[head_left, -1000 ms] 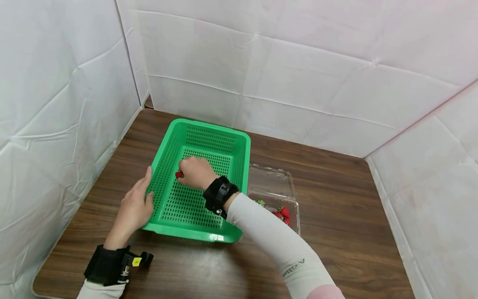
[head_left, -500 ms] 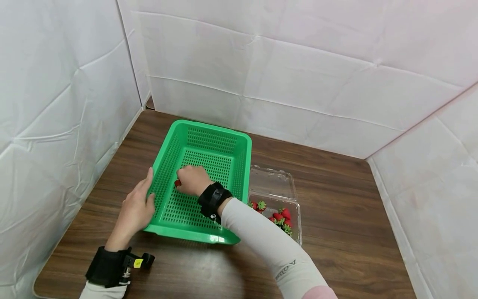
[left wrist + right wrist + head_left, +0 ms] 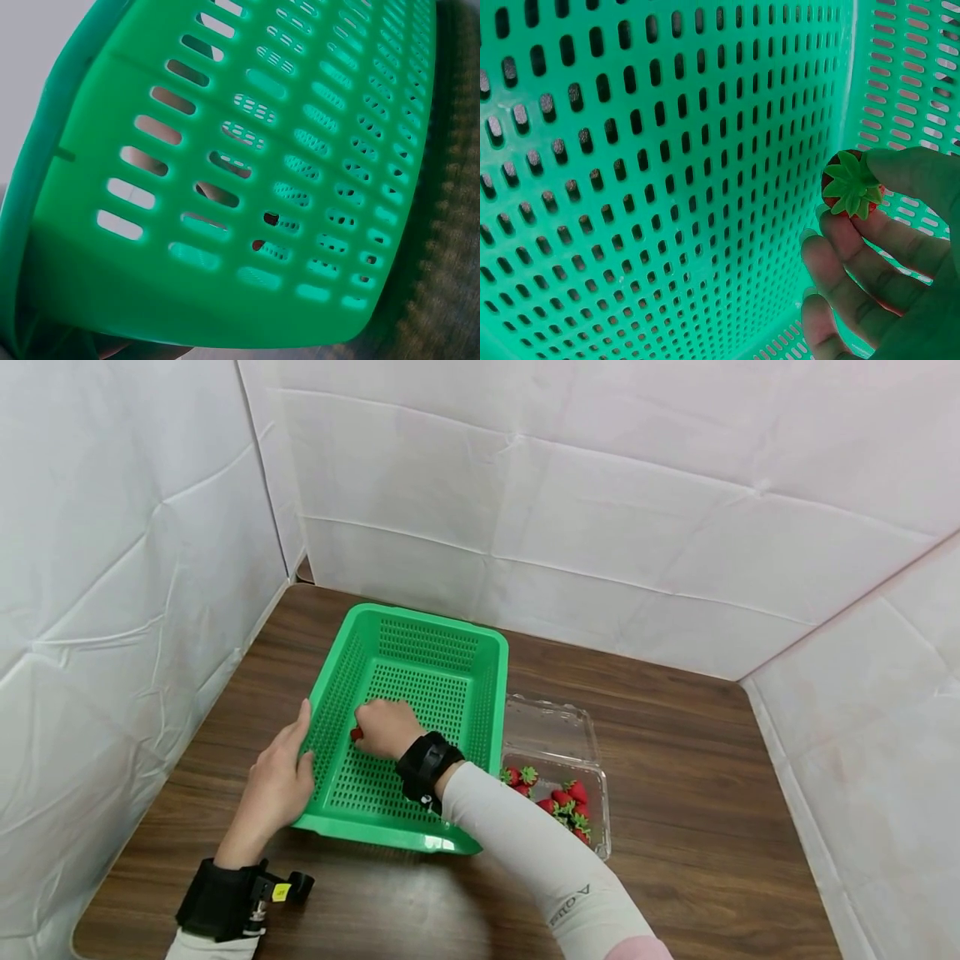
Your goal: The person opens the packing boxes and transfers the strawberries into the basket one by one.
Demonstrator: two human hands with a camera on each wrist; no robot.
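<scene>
Over the last second the right hand point(image 3: 381, 727) has sunk toward the green basket's point(image 3: 420, 839) floor, left of frame centre, still pinching the strawberry point(image 3: 850, 188), so release looks near; the left hand point(image 3: 279, 778) stays flat against the basket's left wall

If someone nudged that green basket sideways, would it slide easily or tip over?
The green basket would probably slide: it is wide, low and sits flat on the smooth table. Its slotted plastic walls suggest it is light. The left hand rests on its side, perhaps steadying it.
</scene>
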